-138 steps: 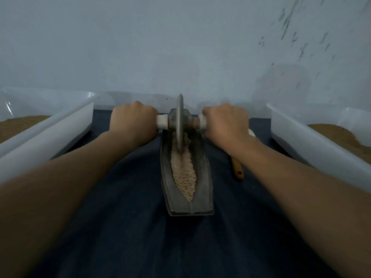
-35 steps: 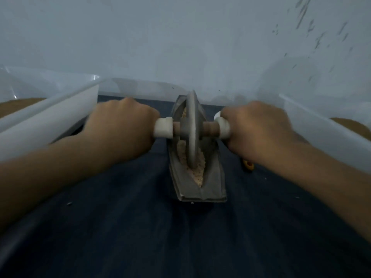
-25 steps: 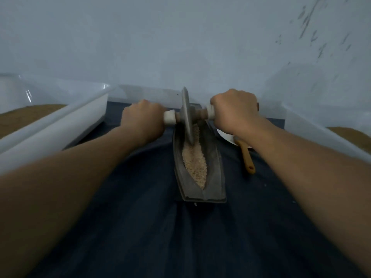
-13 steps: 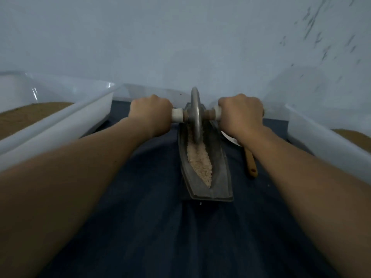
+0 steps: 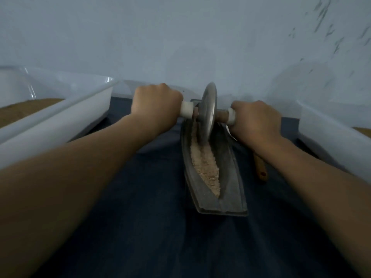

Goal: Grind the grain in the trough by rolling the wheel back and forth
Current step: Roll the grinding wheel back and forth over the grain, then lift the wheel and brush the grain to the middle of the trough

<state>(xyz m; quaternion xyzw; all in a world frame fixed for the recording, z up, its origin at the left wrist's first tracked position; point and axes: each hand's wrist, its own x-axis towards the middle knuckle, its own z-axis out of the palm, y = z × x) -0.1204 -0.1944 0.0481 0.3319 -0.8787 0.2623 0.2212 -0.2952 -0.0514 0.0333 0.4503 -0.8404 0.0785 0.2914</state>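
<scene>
A narrow boat-shaped metal trough (image 5: 230, 173) lies on dark blue cloth, running away from me. A strip of pale crushed grain (image 5: 204, 167) fills its groove. A grey metal wheel (image 5: 208, 111) stands on edge in the far half of the trough, tilted slightly. A wooden axle with white end grips passes through it. My left hand (image 5: 156, 105) grips the left handle. My right hand (image 5: 255, 121) grips the right handle, a little nearer to me than the left.
A white plastic tub (image 5: 60, 117) with brown grain stands at the left, another white tub (image 5: 331, 133) at the right. A wooden-handled tool (image 5: 261, 169) lies beside the trough, partly under my right forearm. A pale wall rises close behind.
The wheel has rolled between the near part and the far end of the trough; since half a second ago it has come slightly nearer and tilted. Both hands kept their grip.
</scene>
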